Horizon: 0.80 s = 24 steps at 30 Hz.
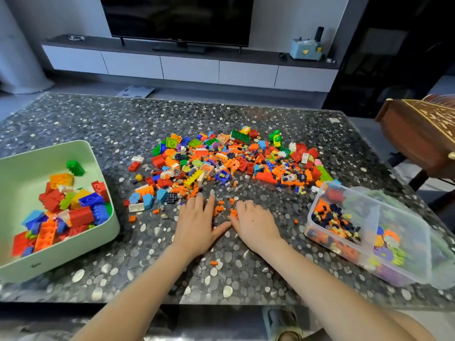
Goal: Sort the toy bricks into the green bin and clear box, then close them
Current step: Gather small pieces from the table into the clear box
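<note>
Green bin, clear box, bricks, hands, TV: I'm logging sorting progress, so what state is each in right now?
green bin: open, no lid on, partly filled with large bricks.
clear box: open, holding small bricks and flower pieces.
brick pile: loose on the table, unsorted.
left hand: flat on the table, fingers spread.
right hand: cupped over small orange bricks.
television: screen dark.

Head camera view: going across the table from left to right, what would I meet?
Green bin holding big bricks → left hand → right hand, both flat on the table around small orange pieces → clear box of tiny bricks. The loose pile lies farther back.
</note>
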Motion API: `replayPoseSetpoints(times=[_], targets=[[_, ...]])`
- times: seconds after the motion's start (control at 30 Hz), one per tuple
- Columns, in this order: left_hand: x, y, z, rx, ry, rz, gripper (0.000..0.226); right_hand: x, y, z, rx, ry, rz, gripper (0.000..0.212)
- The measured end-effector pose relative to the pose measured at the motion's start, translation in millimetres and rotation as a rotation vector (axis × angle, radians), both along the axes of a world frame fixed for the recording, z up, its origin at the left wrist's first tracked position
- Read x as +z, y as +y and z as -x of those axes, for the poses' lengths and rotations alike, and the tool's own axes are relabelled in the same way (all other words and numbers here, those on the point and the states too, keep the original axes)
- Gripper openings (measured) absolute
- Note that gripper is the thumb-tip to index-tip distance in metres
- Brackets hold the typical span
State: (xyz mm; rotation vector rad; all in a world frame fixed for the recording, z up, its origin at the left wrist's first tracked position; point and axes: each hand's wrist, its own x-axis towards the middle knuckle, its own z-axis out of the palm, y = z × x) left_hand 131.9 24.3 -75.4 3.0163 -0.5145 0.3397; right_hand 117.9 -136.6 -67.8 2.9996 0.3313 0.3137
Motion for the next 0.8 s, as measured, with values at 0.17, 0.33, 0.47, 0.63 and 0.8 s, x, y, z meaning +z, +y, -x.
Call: replayPoseSetpoints(times=[0.17, 0.33, 0.47, 0.63, 0.8], targets=[[-0.1, -0.7, -17.8, -0.144, -0.050, 0.003, 0.058, -2.9, -8.1, 3.2, 0.010, 0.021, 0.116, 0.045], [-0.4, -8.8, -18.3, -0.201, 0.014, 0.029, 0.022, -0.8, -7.9, 6.1, 0.066, 0.040, 0.111, 0.039], [10.1, -21.4, -15.6, -0.042, 0.077, 0.006, 0.015, 11.2, 2.8, 2.7, -0.028, 0.047, 0.019, 0.043], [22.1, -28.1, -15.0, 0.064, 0.111, -0.105, 0.023, 12.1, 10.3, -8.6, -0.110, 0.060, 0.022, 0.042], [21.9, -26.1, -18.6, 0.096, 0.175, -0.068, 0.024, 11.9, 19.4, -7.3, -0.136, 0.089, 0.007, 0.036]])
